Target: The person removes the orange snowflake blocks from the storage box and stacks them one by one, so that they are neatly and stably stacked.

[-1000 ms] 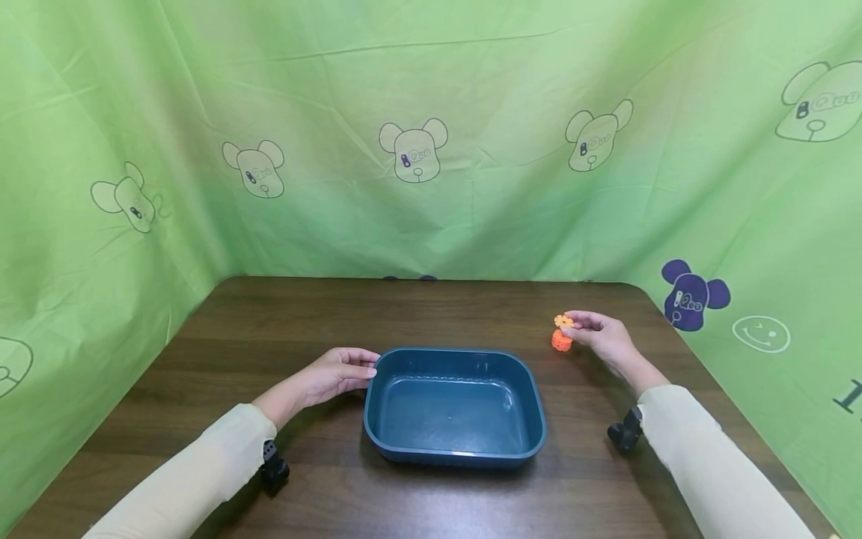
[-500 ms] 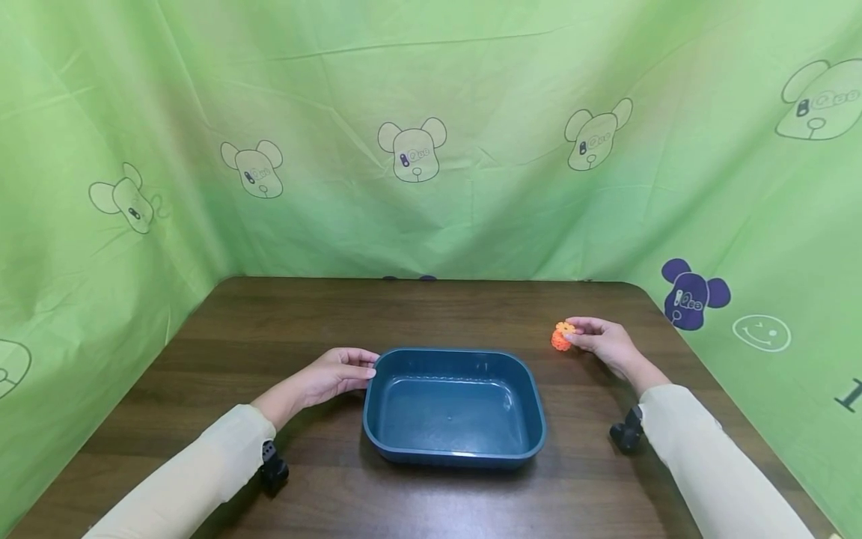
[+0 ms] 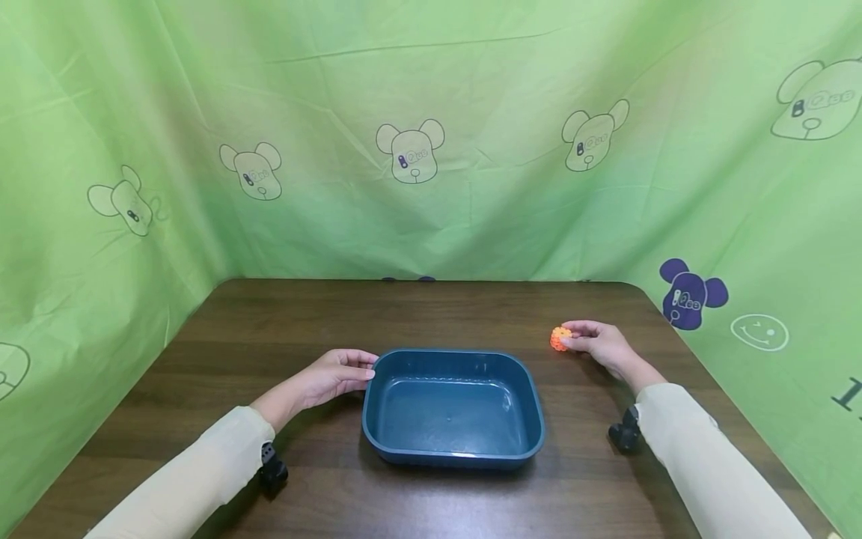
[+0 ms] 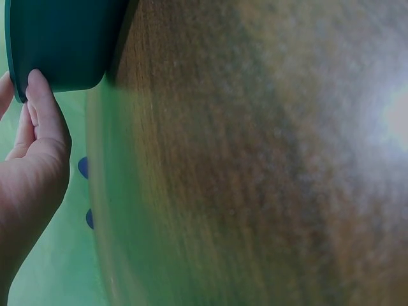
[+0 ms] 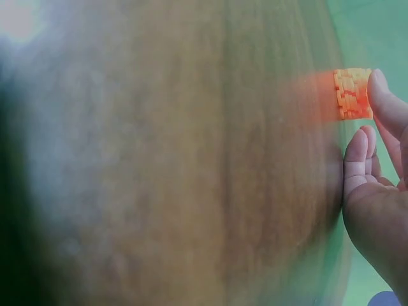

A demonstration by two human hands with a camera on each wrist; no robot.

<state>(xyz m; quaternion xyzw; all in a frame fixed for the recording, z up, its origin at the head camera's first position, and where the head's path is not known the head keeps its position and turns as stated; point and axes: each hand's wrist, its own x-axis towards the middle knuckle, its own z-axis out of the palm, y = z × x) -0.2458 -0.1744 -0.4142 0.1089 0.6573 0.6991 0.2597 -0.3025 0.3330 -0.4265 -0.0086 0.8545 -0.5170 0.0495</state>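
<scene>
A dark teal plastic tub point(image 3: 453, 454) stands on the wooden table at the middle of the head view, with nothing inside. My left hand point(image 3: 337, 378) pinches its left rim at the back corner, thumb on the near side; the left wrist view shows the fingers at the tub's wall point(image 4: 64, 44). Right of the tub, a short stack of orange flower-shaped plastic discs point(image 3: 559, 339) sits on the table. My right hand point(image 3: 602, 346) pinches the top of the stack between thumb and forefinger. In the right wrist view the stack point(image 5: 352, 95) shows interlocking notched edges.
The brown wooden table point(image 3: 296, 314) runs back to a green curtain point(image 3: 337, 224) printed with bear heads, which hangs at the back and both sides. Black wrist cameras hang below both sleeves point(image 3: 185, 479).
My right hand has lowered a light orange disc from above the orange stack onto its top. My left hand and the tub have stayed in place.
</scene>
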